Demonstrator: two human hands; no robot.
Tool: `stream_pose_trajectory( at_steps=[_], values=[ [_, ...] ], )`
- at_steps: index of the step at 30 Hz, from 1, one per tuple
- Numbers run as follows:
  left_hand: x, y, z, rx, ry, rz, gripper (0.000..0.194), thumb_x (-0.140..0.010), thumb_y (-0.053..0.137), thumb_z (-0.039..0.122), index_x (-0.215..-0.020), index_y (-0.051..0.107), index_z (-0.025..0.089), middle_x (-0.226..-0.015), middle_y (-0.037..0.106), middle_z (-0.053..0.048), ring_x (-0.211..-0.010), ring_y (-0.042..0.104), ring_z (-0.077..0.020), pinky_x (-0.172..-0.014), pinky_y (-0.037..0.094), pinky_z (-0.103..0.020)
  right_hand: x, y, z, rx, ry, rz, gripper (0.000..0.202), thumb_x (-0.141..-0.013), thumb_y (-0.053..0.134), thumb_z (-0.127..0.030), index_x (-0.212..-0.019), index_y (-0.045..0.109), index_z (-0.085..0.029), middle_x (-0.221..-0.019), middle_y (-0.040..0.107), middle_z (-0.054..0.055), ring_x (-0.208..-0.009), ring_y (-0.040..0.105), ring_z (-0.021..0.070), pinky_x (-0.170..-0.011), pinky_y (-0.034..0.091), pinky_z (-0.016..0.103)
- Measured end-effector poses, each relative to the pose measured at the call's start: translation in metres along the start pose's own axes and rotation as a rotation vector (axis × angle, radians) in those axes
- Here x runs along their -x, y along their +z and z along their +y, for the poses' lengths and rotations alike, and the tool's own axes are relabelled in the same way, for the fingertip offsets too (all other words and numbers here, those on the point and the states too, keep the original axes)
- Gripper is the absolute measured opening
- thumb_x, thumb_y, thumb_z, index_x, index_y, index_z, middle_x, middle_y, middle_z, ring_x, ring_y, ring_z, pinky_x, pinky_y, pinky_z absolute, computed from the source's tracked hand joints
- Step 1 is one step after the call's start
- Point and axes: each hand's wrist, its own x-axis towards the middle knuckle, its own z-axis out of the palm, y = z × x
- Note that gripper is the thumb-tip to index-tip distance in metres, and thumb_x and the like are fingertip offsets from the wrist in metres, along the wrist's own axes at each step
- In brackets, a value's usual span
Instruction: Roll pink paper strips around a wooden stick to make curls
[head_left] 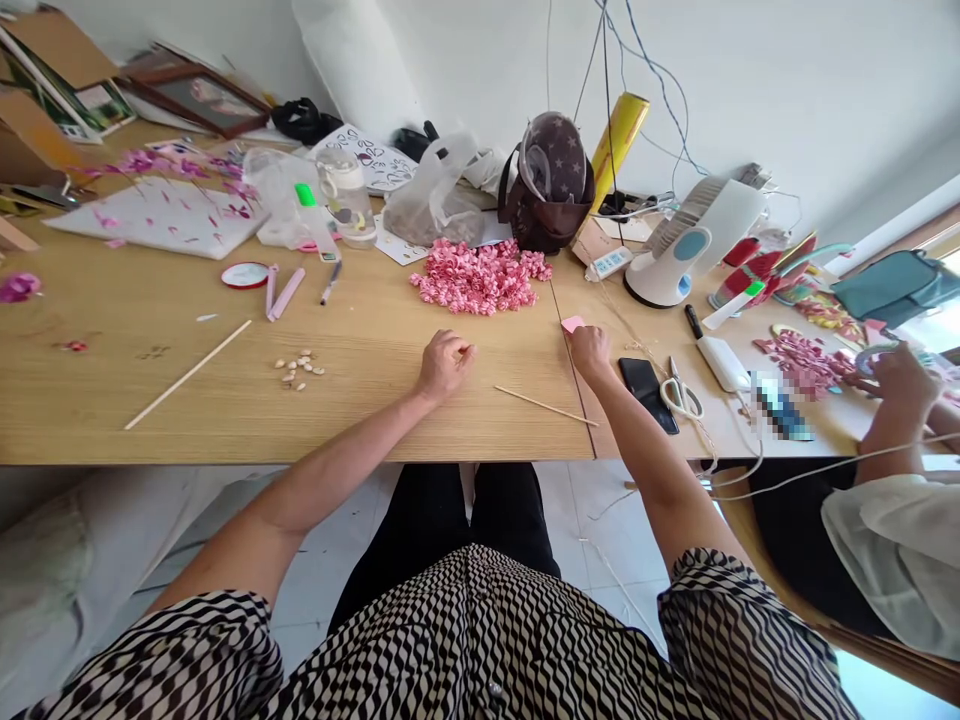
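Observation:
My left hand (444, 366) is closed, fingers curled together, just above the wooden table (360, 420); whatever it may hold is hidden. Farther right, the closed fingers of my right hand (591, 350) are on a small flat pink piece (573, 324), perhaps paper, by the seam between two tabletops. Behind and between both hands lies a heap of pink crinkled flowers (480, 278). A thin wooden stick (544, 405) rests on the table nearer to me. Left of my left hand are several small pale pieces (298, 368), like shells or nuts.
A longer stick (187, 375), pen (331, 283) and bottle (346, 195) are at left. Right of my hand lie a phone (648, 393), scissors (681, 396) and white fan (686, 245). A co-worker's hand (904, 375) is at far right, near pink petals (802, 360). A cable (817, 470) crosses there.

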Motion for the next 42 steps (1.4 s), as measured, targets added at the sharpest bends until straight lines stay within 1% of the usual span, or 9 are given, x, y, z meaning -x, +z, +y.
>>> stream_pose_trajectory(
  at_steps=[12, 15, 18, 20, 26, 30, 35, 38, 42],
  values=[
    [-0.002, 0.0, 0.007, 0.38, -0.143, -0.055, 0.024, -0.084, 0.059, 0.031, -0.063, 0.06, 0.02, -0.071, 0.061, -0.005, -0.075, 0.057, -0.0176, -0.077, 0.047, -0.032, 0.002, -0.043, -0.01, -0.073, 0.027, 0.059, 0.027, -0.086, 0.057, -0.033, -0.091, 0.076, -0.015, -0.091, 0.074, 0.013, -0.088, 0.067, 0.0245, -0.074, 0.047, 0.033],
    [-0.002, 0.001, 0.012, 0.574, -0.269, -0.128, 0.031, -0.085, 0.058, 0.043, -0.068, 0.066, 0.019, -0.072, 0.066, -0.004, -0.071, 0.058, -0.0159, -0.071, 0.048, -0.031, 0.024, -0.048, -0.041, -0.714, -0.005, 0.093, 0.035, -0.085, 0.056, -0.045, -0.089, 0.073, -0.015, -0.079, 0.071, 0.006, -0.071, 0.064, 0.0157, -0.066, 0.049, 0.028],
    [-0.004, 0.002, 0.018, 0.737, -0.32, -0.206, 0.043, -0.083, 0.056, 0.059, -0.087, 0.072, 0.019, -0.088, 0.073, -0.005, -0.078, 0.064, -0.0159, -0.067, 0.05, -0.028, 0.054, -0.038, -0.08, -1.263, 0.014, -0.102, 0.039, -0.068, 0.071, -0.056, -0.075, 0.069, -0.017, -0.072, 0.067, 0.001, -0.063, 0.059, 0.0104, -0.063, 0.051, 0.026],
    [-0.006, 0.001, 0.022, 1.133, -0.433, -0.26, 0.047, -0.071, 0.07, 0.061, -0.089, 0.073, 0.018, -0.097, 0.073, -0.006, -0.093, 0.065, -0.0196, -0.075, 0.051, -0.03, 0.073, -0.027, -0.105, -1.406, 0.072, -0.192, 0.043, -0.06, 0.076, -0.058, -0.066, 0.064, -0.018, -0.067, 0.063, -0.001, -0.059, 0.057, 0.0087, -0.061, 0.05, 0.025],
    [-0.012, -0.003, 0.019, 1.327, -0.724, -0.076, 0.047, -0.048, 0.087, 0.049, -0.073, 0.067, 0.015, -0.074, 0.07, -0.002, -0.074, 0.065, -0.0152, -0.075, 0.051, -0.031, 0.108, -0.011, -0.127, -1.266, 0.039, -0.281, 0.039, -0.068, 0.071, -0.055, -0.078, 0.07, -0.017, -0.076, 0.071, 0.004, -0.068, 0.064, 0.0129, -0.062, 0.051, 0.026],
    [-0.011, -0.004, 0.01, 1.308, -0.818, -0.053, 0.045, -0.043, 0.089, 0.035, -0.073, 0.063, 0.014, -0.067, 0.067, 0.0, -0.063, 0.062, -0.0119, -0.061, 0.046, -0.024, 0.105, -0.021, -0.074, -1.022, -0.026, -0.142, 0.037, -0.076, 0.064, -0.042, -0.099, 0.071, -0.015, -0.082, 0.074, 0.006, -0.07, 0.066, 0.0147, -0.065, 0.052, 0.028],
    [-0.009, -0.004, 0.008, 1.258, -0.821, -0.085, 0.045, -0.042, 0.086, 0.022, -0.078, 0.061, 0.015, -0.068, 0.068, 0.001, -0.061, 0.064, -0.0148, -0.06, 0.05, -0.027, 0.087, -0.05, 0.059, -0.293, 0.219, 0.167, 0.033, -0.083, 0.052, -0.029, -0.106, 0.072, -0.015, -0.1, 0.074, 0.011, -0.09, 0.066, 0.0208, -0.084, 0.05, 0.033],
    [-0.008, -0.004, 0.009, 1.252, -0.829, -0.122, 0.039, -0.044, 0.085, 0.018, -0.075, 0.061, 0.015, -0.069, 0.068, 0.001, -0.062, 0.065, -0.0151, -0.061, 0.052, -0.028, 0.083, -0.066, 0.13, 0.068, 0.471, 0.086, 0.035, -0.086, 0.047, -0.024, -0.111, 0.07, -0.017, -0.113, 0.07, 0.015, -0.106, 0.062, 0.0263, -0.092, 0.046, 0.038],
    [-0.006, -0.005, 0.009, 1.282, -0.817, -0.203, 0.035, -0.048, 0.085, 0.021, -0.074, 0.063, 0.014, -0.071, 0.067, -0.001, -0.063, 0.062, -0.0124, -0.06, 0.052, -0.027, 0.082, -0.071, 0.175, 0.12, 0.552, -0.033, 0.031, -0.081, 0.058, -0.026, -0.101, 0.072, -0.006, -0.112, 0.068, 0.025, -0.11, 0.06, 0.0344, -0.091, 0.044, 0.043]
  ],
)
